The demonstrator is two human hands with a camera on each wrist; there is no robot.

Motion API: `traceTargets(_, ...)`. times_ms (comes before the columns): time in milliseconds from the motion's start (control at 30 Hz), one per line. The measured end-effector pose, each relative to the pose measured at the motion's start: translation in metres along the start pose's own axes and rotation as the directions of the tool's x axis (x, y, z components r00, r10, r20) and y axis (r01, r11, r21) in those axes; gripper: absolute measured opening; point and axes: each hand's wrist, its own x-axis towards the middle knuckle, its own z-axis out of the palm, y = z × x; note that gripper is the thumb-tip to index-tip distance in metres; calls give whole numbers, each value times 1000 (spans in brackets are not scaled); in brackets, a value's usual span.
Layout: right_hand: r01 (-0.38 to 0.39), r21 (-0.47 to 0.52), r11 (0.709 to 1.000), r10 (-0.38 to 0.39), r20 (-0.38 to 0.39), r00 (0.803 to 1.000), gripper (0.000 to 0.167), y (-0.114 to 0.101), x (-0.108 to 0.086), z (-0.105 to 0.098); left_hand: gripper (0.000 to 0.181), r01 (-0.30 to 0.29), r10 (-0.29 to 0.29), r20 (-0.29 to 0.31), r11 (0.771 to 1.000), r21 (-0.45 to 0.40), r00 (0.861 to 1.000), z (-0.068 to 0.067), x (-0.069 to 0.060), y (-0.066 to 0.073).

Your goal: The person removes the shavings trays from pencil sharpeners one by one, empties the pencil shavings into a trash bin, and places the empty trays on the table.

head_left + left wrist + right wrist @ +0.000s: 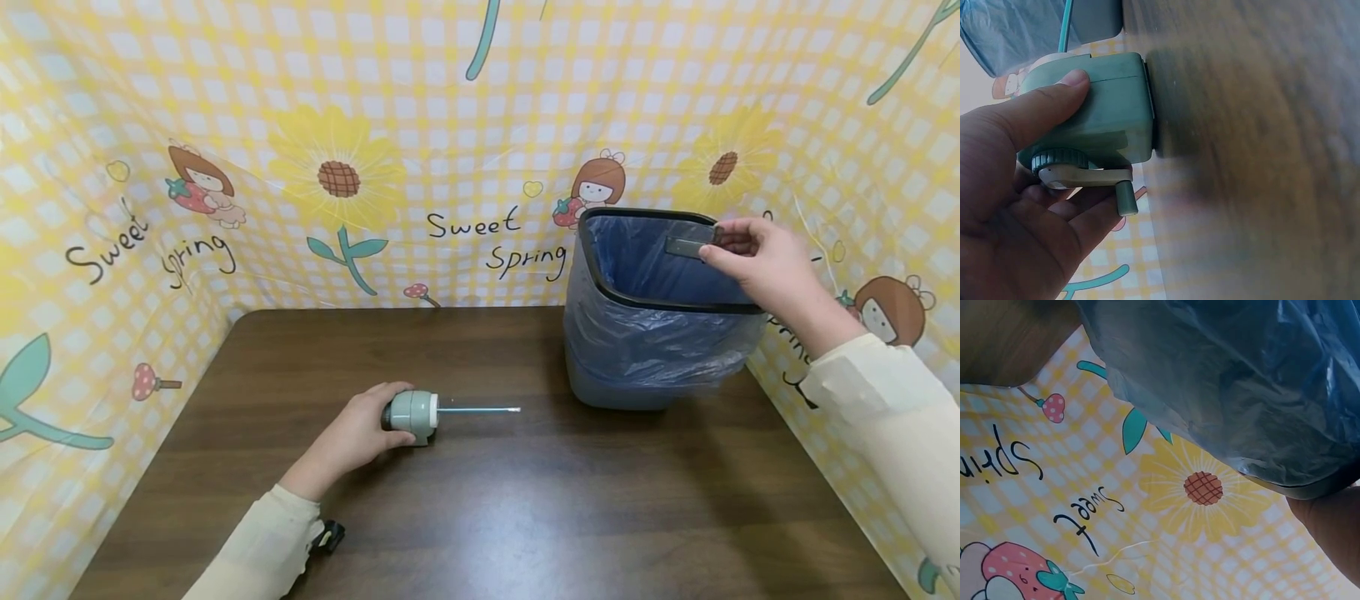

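Note:
My left hand (367, 429) grips a green hand-crank pencil sharpener (412, 412) near the middle of the table. A blue pencil (476, 409) sticks out of its white front, pointing right. In the left wrist view the thumb lies across the green body (1116, 94), and the crank handle (1126, 197) hangs beside the fingers. My right hand (765, 258) pinches a small dark see-through tray (686, 242), like a sharpener's shavings drawer, over the mouth of a lined bin (600, 342). In the right wrist view the bin hides most of that hand (1329, 531); the tray is out of sight there.
The bin stands at the back right of the brown wooden table (480, 492), with a black rim and a blue plastic liner (675, 350). A yellow checked cloth (420, 100) rises behind the table and along both sides.

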Motion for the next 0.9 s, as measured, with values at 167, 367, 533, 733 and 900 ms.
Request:
traceTargets(167, 23, 19, 1000, -22, -9, 1000, 72, 2, -3, 2, 75, -7, 7, -4, 1000, 3, 1000, -1, 0, 0)
traceTargets(367, 40, 51, 998, -40, -8, 999, 71, 3, -5, 3, 75, -8, 8, 6, 1000, -3, 1000, -1, -1, 1)
traceTargets(533, 46, 83, 996, -47, 4, 999, 71, -1, -7, 3, 74, -6, 6, 5, 1000, 0, 1000, -1, -1, 1)
traceTargets(733, 61, 141, 988, -64, 21, 998, 69, -8, -10, 6, 75, -9, 9, 4, 1000, 5, 1000, 0, -1, 0)
traceTargets(900, 62, 159, 985, -67, 27, 997, 67, -16, -11, 8, 75, -8, 8, 5, 1000, 4, 1000, 0, 0, 0)
